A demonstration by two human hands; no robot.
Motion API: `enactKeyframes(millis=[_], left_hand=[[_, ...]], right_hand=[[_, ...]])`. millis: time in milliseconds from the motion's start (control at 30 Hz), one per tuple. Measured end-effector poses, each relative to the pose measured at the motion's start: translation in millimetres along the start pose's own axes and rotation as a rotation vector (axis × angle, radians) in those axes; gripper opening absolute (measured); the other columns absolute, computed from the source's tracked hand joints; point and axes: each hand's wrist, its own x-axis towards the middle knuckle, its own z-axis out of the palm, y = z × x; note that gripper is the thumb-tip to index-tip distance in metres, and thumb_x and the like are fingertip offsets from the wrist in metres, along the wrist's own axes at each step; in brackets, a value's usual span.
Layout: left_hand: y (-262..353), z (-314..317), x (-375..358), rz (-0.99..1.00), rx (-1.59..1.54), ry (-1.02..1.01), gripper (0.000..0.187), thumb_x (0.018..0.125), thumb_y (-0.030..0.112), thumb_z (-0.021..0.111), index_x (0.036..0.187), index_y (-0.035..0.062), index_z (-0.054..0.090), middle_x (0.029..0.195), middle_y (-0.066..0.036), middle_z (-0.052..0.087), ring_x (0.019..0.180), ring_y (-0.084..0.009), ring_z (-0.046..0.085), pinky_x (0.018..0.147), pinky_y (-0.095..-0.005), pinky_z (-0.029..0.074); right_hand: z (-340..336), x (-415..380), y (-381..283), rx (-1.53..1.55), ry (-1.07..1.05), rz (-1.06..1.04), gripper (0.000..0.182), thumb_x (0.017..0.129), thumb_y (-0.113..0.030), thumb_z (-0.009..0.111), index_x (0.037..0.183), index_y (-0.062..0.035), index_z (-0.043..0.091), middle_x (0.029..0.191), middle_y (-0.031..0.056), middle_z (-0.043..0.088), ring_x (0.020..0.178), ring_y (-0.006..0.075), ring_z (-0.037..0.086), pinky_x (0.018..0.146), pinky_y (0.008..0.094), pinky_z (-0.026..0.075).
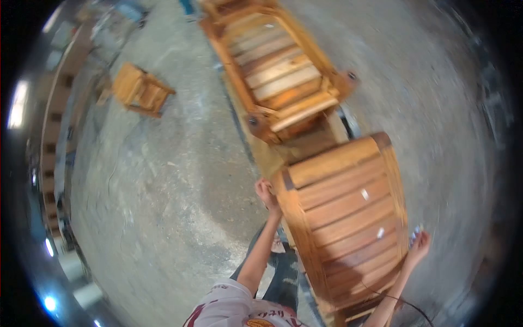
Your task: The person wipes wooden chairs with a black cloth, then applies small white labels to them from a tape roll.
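A slatted wooden chair piece [348,218], brown and glossy, lies in front of me with its slats facing up. Two small white pieces sit on the slats, one white piece [365,194] higher and another white piece [381,232] lower. My left hand [266,195] is at its upper left edge, fingers curled; what they hold, if anything, is hidden. Beyond the right edge, my right hand [419,246] is closed on a small crumpled blue-and-white thing [415,233], too blurred to name. A thin dark cord [406,301] crosses near my right forearm.
Ahead stands another slatted wooden chair [283,65], on the same long support [305,144]. A small wooden stool-like piece [141,90] rests on the concrete floor [180,180] to the left. Part of a person's leg [187,7] shows at the top. Clutter lines the left wall.
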Motion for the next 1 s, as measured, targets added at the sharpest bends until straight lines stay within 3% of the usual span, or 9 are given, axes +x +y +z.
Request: enactKeyframes(millis=[167, 433, 633, 700, 733, 867, 900, 933, 1000], left_hand=[[-28.5, -24.4, 23.4, -0.38, -0.007, -0.512, 0.018, 0.077, -0.001, 0.062, 0.094, 0.0027, 0.057, 0.098, -0.014, 0.054, 0.091, -0.0275, 0.053, 0.077, -0.0379, 0.043], [3.3, -97.9, 67.4, -0.541, 0.319, -0.918, 0.02, 0.08, -0.002, 0.059, 0.099, 0.0024, 0.058, 0.098, -0.013, 0.058, 0.089, -0.0247, 0.056, 0.077, -0.0353, 0.045], [63.9, -145.0, 124.3, -0.462, 0.53, -0.98, 0.022, 0.081, -0.002, 0.057, 0.103, 0.0023, 0.06, 0.098, -0.013, 0.061, 0.088, -0.0226, 0.059, 0.076, -0.0334, 0.046], [80.7, -150.8, 143.2, -0.412, 0.581, -0.992, 0.023, 0.082, -0.002, 0.057, 0.104, 0.0022, 0.06, 0.098, -0.012, 0.062, 0.088, -0.0219, 0.059, 0.076, -0.0328, 0.046], [90.0, -152.2, 151.6, -0.387, 0.598, -0.995, 0.023, 0.082, -0.003, 0.056, 0.105, 0.0022, 0.061, 0.098, -0.012, 0.063, 0.088, -0.0215, 0.06, 0.076, -0.0325, 0.046], [112.9, -159.6, 191.4, -0.268, 0.614, -1.008, 0.025, 0.083, -0.003, 0.055, 0.107, 0.0021, 0.062, 0.098, -0.012, 0.064, 0.087, -0.0201, 0.061, 0.075, -0.0312, 0.047], [120.3, -156.9, 199.7, -0.216, 0.607, -1.017, 0.026, 0.084, -0.003, 0.055, 0.108, 0.0021, 0.062, 0.098, -0.012, 0.065, 0.087, -0.0198, 0.062, 0.075, -0.0309, 0.047], [131.5, -156.8, 208.9, -0.05, 0.689, -1.061, 0.026, 0.084, -0.003, 0.054, 0.109, 0.002, 0.062, 0.098, -0.012, 0.065, 0.086, -0.0194, 0.062, 0.075, -0.0306, 0.047], [202.4, -104.8, 171.1, 0.611, 1.03, -1.06, 0.021, 0.088, -0.001, 0.051, 0.105, 0.0006, 0.063, 0.094, -0.006, 0.067, 0.079, -0.0178, 0.062, 0.074, -0.0292, 0.048]], right_hand=[[-4.2, 7.6, -12.8, -0.092, -0.451, 0.244, 0.012, 0.09, -0.002, 0.057, 0.096, 0.0056, 0.062, 0.088, 0.0107, 0.067, 0.083, 0.0138, 0.062, 0.074, 0.0265, 0.048], [-4.2, -54.3, -30.9, 0.094, -0.36, 0.247, 0.008, 0.089, -0.001, 0.058, 0.094, 0.0042, 0.061, 0.076, 0.006, 0.066, 0.076, 0.0104, 0.062, 0.068, 0.025, 0.047], [-6.8, -119.8, -94.7, 0.009, -0.28, 0.305, 0.006, 0.088, -0.001, 0.058, 0.093, 0.0025, 0.059, 0.079, 0.0158, 0.067, 0.071, 0.0256, 0.067, 0.063, 0.0333, 0.05], [-5.8, -138.8, -108.0, 0.0, -0.21, 0.286, 0.005, 0.086, 0.001, 0.059, 0.091, 0.0019, 0.059, 0.078, 0.0173, 0.065, 0.073, 0.0339, 0.066, 0.063, 0.0365, 0.05], [-5.5, -149.3, -106.8, -0.093, -0.192, 0.193, 0.006, 0.089, 0.001, 0.059, 0.095, -0.0003, 0.06, 0.079, 0.013, 0.068, 0.067, 0.0215, 0.067, 0.061, 0.0317, 0.049], [-4.2, -173.2, -119.1, 0.008, -0.182, 0.296, 0.007, 0.087, 0.004, 0.06, 0.093, 0.0012, 0.058, 0.078, 0.0143, 0.064, 0.067, 0.0238, 0.064, 0.06, 0.0329, 0.048], [-5.6, -175.8, -122.3, 0.013, -0.168, 0.274, 0.008, 0.087, 0.003, 0.06, 0.094, -0.0003, 0.057, 0.077, 0.0179, 0.063, 0.069, 0.031, 0.065, 0.06, 0.0369, 0.049], [-6.2, -179.0, -124.5, 0.018, -0.153, 0.253, 0.008, 0.088, 0.002, 0.059, 0.094, -0.0018, 0.056, 0.077, 0.0215, 0.063, 0.07, 0.0382, 0.065, 0.061, 0.0408, 0.05], [-4.4, -185.7, -124.5, 0.028, -0.132, 0.241, 0.009, 0.087, 0.001, 0.059, 0.095, -0.0024, 0.056, 0.078, 0.0205, 0.062, 0.07, 0.0384, 0.064, 0.06, 0.0415, 0.05]])
